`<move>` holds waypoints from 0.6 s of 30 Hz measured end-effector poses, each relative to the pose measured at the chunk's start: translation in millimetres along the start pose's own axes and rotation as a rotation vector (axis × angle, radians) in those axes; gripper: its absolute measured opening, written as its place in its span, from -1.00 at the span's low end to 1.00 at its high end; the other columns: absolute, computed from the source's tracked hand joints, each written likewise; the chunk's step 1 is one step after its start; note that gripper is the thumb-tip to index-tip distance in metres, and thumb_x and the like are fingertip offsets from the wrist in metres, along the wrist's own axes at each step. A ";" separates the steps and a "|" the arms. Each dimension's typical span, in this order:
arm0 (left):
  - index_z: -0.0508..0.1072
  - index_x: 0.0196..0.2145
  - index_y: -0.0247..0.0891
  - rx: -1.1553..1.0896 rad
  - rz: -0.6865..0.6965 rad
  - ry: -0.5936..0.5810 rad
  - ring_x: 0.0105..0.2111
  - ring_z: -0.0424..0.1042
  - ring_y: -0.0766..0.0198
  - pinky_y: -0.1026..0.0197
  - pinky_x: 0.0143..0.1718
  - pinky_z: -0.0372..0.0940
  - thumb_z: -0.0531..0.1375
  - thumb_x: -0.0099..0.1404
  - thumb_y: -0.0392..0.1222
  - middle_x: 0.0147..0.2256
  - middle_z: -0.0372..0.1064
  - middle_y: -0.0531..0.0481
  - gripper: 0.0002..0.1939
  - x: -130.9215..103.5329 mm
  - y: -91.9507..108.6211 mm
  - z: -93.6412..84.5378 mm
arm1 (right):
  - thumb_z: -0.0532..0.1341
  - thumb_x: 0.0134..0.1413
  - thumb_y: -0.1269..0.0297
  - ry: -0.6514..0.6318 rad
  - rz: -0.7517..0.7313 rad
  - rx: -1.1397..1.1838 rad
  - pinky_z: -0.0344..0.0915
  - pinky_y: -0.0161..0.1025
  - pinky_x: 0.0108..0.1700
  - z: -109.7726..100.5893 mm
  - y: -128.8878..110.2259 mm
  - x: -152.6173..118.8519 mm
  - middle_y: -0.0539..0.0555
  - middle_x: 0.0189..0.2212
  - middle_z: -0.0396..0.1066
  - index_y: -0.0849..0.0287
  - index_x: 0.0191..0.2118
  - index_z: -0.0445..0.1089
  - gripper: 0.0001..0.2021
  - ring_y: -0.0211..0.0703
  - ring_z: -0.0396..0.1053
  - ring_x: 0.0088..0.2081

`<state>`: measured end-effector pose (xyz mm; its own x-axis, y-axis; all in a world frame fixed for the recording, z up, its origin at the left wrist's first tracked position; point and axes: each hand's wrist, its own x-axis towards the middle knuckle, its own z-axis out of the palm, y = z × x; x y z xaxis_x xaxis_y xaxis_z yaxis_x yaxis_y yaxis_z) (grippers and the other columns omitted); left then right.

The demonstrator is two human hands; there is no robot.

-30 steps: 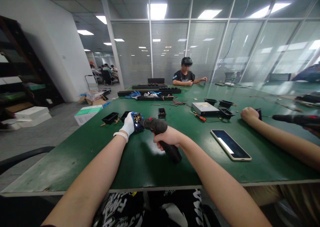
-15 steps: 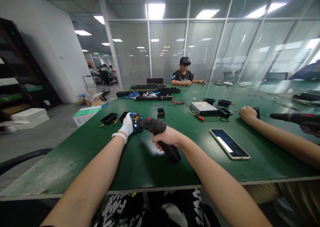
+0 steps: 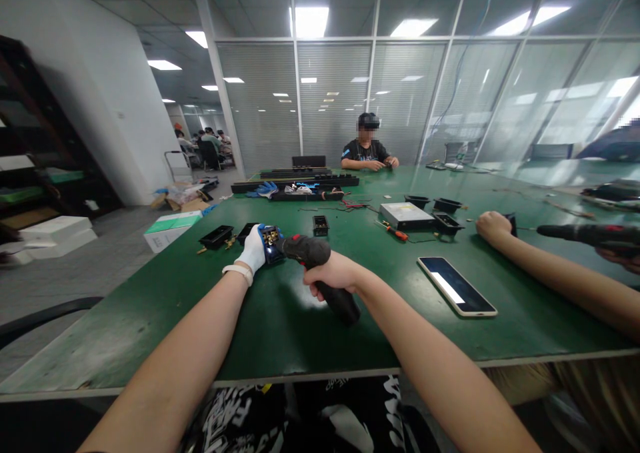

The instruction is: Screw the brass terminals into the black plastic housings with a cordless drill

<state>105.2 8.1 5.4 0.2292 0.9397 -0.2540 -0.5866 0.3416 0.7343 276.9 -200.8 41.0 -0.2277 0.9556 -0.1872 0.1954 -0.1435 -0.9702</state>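
My left hand (image 3: 254, 249), in a white and blue glove, is closed round a small black box (image 3: 273, 245) with brass-coloured parts inside, tilted toward me above the table. My bare right hand (image 3: 331, 274) grips a black cordless drill (image 3: 315, 252) with red marks. The drill's nose points left into the box, and a light shines on the box there; the bit's tip is too small to make out. Just beyond my left hand stands another black box (image 3: 247, 232), partly hidden by the glove. A further black box (image 3: 321, 225) with brass bits lies beyond the drill.
A phone (image 3: 456, 286) lies right of my arm. Behind it are a silver flat case (image 3: 407, 216), a screwdriver (image 3: 399, 234) and several black boxes. At right, a co-worker's hand (image 3: 494, 226) holds a dark piece near another drill (image 3: 583, 234). Another person (image 3: 369, 148) sits across the table.
My hands, the box and the drill keep nearly the same pose. The person across the table has brought both hands together. The view has shifted slightly.
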 end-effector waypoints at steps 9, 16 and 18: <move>0.56 -0.19 -0.29 -0.029 0.011 0.017 -0.50 0.60 -0.01 0.01 -0.33 0.59 0.23 0.40 -0.15 -0.48 0.53 -0.12 -0.83 -4.0 -0.2 3.1 | 0.36 -0.03 0.48 0.012 -0.001 -0.022 0.46 -0.30 -0.56 0.8 -1.4 -2.3 0.02 -0.61 0.52 0.12 -0.50 0.39 -0.82 -0.15 0.47 -0.59; 0.57 -0.17 -0.28 -0.044 0.003 0.010 -0.47 0.62 -0.04 -0.02 -0.33 0.60 0.26 0.38 -0.14 -0.48 0.54 -0.12 -0.83 -4.2 -0.1 2.7 | 0.35 -0.02 0.50 0.002 -0.008 -0.010 0.44 -0.30 -0.58 -0.1 0.6 -0.7 0.04 -0.60 0.52 0.14 -0.52 0.40 -0.82 -0.15 0.45 -0.61; 0.56 -0.18 -0.27 -0.044 -0.001 0.000 -0.47 0.62 -0.04 -0.01 -0.33 0.60 0.25 0.38 -0.14 -0.48 0.54 -0.12 -0.84 -2.3 -0.4 1.8 | 0.35 -0.01 0.51 0.007 -0.001 -0.003 0.45 -0.30 -0.56 0.1 0.0 -1.5 0.04 -0.60 0.52 0.15 -0.52 0.41 -0.82 -0.16 0.45 -0.60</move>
<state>106.3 5.8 6.7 0.2297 0.9393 -0.2549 -0.6200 0.3431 0.7056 277.2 -202.2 41.3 -0.2213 0.9575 -0.1853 0.1977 -0.1420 -0.9699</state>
